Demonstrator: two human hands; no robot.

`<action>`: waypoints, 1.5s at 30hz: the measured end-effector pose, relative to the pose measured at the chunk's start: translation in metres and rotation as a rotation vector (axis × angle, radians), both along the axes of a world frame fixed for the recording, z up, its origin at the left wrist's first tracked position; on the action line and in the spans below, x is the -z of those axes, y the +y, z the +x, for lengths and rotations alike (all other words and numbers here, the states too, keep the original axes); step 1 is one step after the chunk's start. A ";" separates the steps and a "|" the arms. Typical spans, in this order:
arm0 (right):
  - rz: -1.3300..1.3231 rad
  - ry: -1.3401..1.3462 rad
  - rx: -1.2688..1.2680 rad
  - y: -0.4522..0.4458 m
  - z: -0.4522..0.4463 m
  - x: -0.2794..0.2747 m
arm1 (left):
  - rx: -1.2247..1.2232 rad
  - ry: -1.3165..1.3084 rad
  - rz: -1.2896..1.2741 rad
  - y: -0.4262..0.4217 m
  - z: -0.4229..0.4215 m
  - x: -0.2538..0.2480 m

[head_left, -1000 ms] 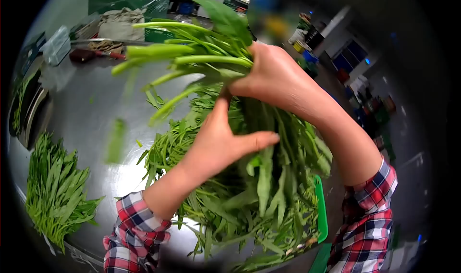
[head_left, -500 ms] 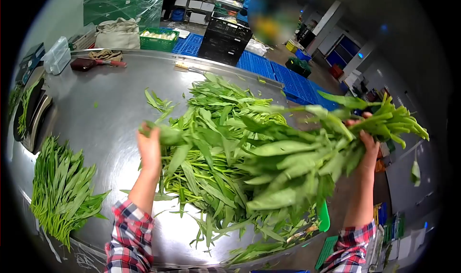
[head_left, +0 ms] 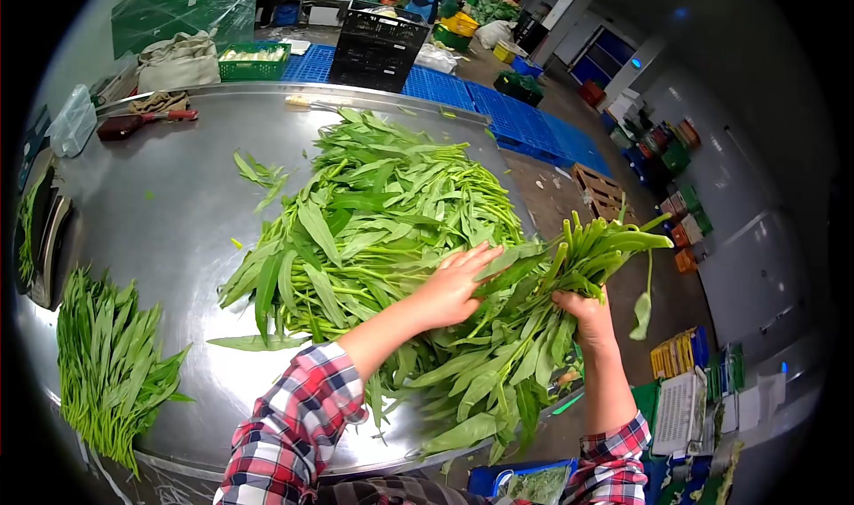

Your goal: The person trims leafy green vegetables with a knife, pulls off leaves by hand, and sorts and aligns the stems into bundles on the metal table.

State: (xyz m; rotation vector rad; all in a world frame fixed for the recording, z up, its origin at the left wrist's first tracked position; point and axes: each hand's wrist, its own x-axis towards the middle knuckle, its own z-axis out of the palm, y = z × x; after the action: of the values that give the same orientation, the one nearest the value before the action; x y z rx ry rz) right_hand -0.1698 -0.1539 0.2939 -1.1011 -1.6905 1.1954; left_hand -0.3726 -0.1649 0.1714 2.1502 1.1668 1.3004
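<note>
My right hand [head_left: 587, 316] is wrapped round a bunch of water spinach [head_left: 523, 349] just below its cut stem ends, which point up and right. The bunch's leaves hang down over the table's front right edge. My left hand [head_left: 454, 287] has its fingers stretched out, against leaves between the bunch and the pile. A big loose pile of water spinach [head_left: 382, 194] covers the middle of the metal table [head_left: 200, 203]. At the front left lies a neat, separate bundle of water spinach [head_left: 111, 358].
A red-handled tool [head_left: 133, 125], a cloth [head_left: 160, 102] and a clear plastic container [head_left: 73, 123] lie along the far left edge. Behind stand a green crate [head_left: 253, 68] and black crates [head_left: 378, 50]. A blue crate [head_left: 485, 478] is below the front edge.
My left hand has moved right from the pile's left side to beside the bunch. My right hand has brought the bunch lower and leftward. The camera view has shifted.
</note>
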 end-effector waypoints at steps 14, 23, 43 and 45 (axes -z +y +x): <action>-0.165 0.281 0.126 -0.022 0.065 -0.001 | 0.176 0.876 0.420 0.030 0.028 0.056; -0.141 0.192 0.243 -0.028 0.069 0.044 | 0.284 -0.007 -0.458 -0.002 0.021 -0.024; -0.409 0.285 -0.261 -0.042 -0.034 0.028 | 0.271 -0.634 -0.584 -0.067 0.047 -0.023; -0.203 0.165 -0.610 -0.025 -0.010 0.012 | 0.193 -0.576 -0.618 -0.072 0.039 -0.025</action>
State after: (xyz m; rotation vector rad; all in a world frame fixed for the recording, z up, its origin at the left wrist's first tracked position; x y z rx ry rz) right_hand -0.1796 -0.1791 0.2822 -0.5776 -1.8632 1.8142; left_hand -0.3335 -0.2373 0.1964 1.2923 0.9236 1.1587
